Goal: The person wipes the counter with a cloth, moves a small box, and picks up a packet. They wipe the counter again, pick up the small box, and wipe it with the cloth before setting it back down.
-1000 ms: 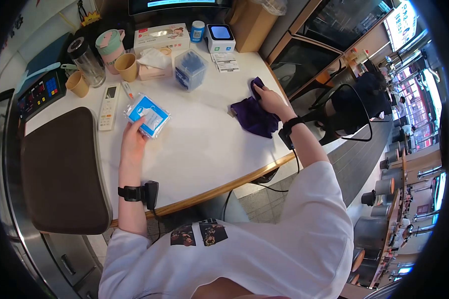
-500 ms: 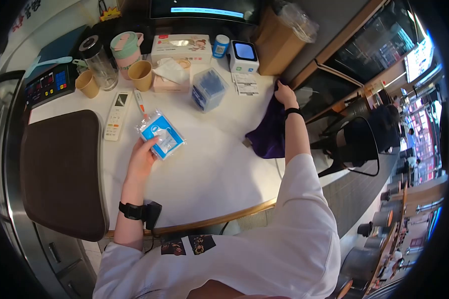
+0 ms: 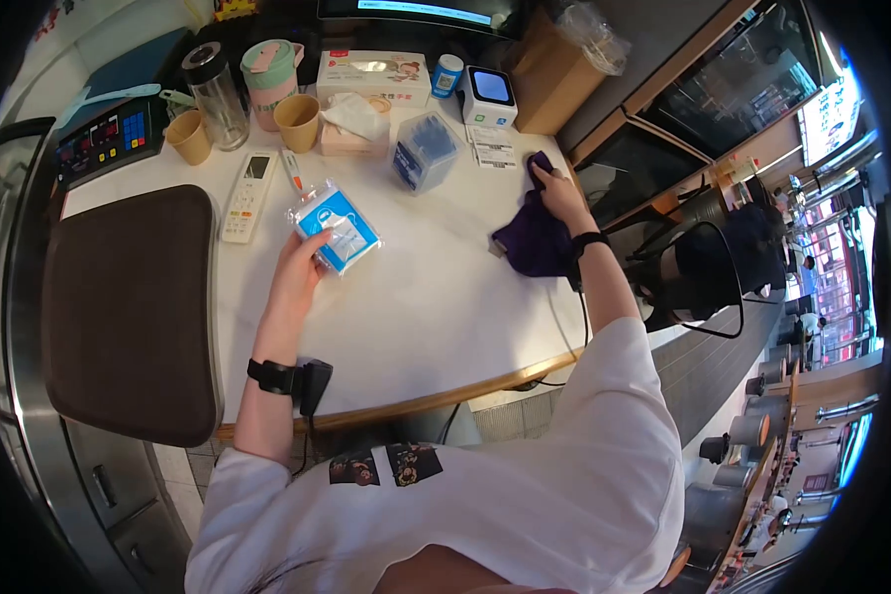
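The left hand (image 3: 295, 269) pinches a blue packet (image 3: 342, 236); the right hand (image 3: 564, 201) clasps purple cloth (image 3: 537, 243), grip closed.

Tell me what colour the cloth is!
The cloth is dark purple, seen best in the head view.

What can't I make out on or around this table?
In the head view:
- Fingers of the left hand beneath the blue packet: mostly hidden by the packet.
- Tabletop under the purple cloth: covered by the cloth.
- Print on the receipts: too small.
- Top of the screen: cut off by the upper edge.
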Available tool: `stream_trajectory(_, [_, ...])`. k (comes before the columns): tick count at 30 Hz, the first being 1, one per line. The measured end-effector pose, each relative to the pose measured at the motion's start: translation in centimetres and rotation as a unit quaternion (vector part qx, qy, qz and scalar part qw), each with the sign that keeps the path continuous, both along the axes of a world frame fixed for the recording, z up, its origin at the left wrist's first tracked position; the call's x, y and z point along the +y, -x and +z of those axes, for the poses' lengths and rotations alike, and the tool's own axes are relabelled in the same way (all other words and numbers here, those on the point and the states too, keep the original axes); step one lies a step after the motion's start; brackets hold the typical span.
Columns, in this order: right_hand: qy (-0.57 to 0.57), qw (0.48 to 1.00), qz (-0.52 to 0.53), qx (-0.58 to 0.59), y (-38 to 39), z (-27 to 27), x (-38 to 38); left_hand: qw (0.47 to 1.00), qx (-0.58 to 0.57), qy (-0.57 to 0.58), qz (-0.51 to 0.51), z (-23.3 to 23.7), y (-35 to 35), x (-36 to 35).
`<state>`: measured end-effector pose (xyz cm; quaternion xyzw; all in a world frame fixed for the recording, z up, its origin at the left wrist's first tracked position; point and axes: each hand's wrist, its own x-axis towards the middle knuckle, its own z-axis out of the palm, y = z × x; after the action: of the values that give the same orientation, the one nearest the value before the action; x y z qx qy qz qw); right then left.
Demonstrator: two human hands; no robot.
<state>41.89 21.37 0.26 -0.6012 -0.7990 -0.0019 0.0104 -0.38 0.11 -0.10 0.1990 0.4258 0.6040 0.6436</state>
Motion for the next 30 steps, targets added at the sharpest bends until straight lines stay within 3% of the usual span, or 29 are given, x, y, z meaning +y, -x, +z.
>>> stream_trajectory(13, [0.059, 0.989, 0.123, 0.06, 7.0, 3.0, -15.1, 1.0, -0.013, -0.006, -0.016, 0.3, -0.7, -0.2])
stream_trajectory(18, [0.093, 0.949, 0.289, 0.082, 11.8, 7.5, -17.1, 0.999, -0.03, -0.019, -0.035, -0.7, -0.2, 0.3])
stream_trajectory(23, [-0.127, 0.952, 0.241, 0.14, 16.7, 9.6, -15.4, 0.999, -0.021, -0.019, -0.044, -0.9, 0.1, 0.3])
stream_trajectory(27, [-0.195, 0.937, 0.226, 0.18, 18.8, 8.8, -12.8, 0.999, -0.022, -0.011, -0.027, -0.7, -0.1, 0.3])
stream_trajectory(30, [-0.191, 0.927, 0.278, 0.161, 19.6, 9.3, -12.9, 1.0, -0.02, -0.012, -0.021, -0.2, -0.3, 0.2])
